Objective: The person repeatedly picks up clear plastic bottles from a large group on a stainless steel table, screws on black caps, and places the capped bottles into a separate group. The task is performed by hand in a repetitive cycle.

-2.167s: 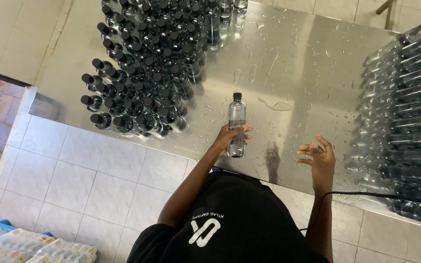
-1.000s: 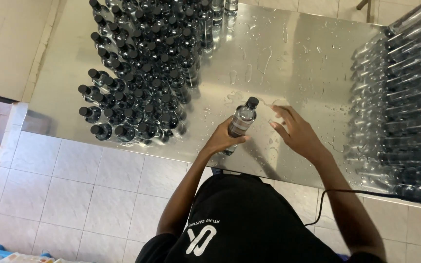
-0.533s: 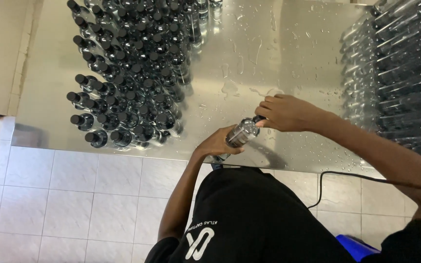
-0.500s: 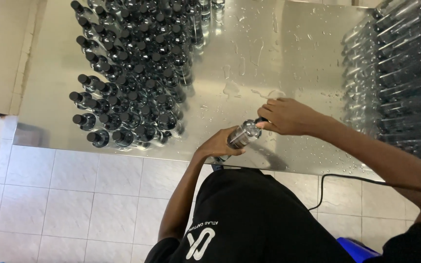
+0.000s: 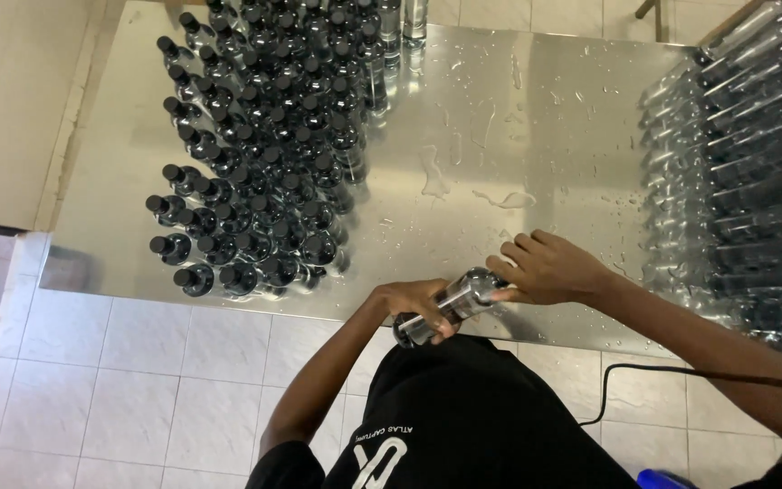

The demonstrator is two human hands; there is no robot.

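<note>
I hold one clear plastic bottle (image 5: 452,302) tilted almost flat over the near edge of a wet steel table (image 5: 463,118). My left hand (image 5: 412,302) is wrapped around the bottle's lower body. My right hand (image 5: 547,267) is closed over the neck end, hiding the black cap. On the table's left stands a dense cluster of upright black-capped bottles (image 5: 269,136). Along the right side lies a stack of clear bottles on their sides (image 5: 739,172).
Water drops and small puddles (image 5: 500,197) lie on the table's middle. A white tiled floor (image 5: 138,389) runs below the table's near edge. A black cable (image 5: 681,376) crosses my right forearm. My black shirt fills the bottom centre.
The bottle stood upright on the table in my left hand; it has been tipped over toward me, and my right hand has come across and closed on its cap end.
</note>
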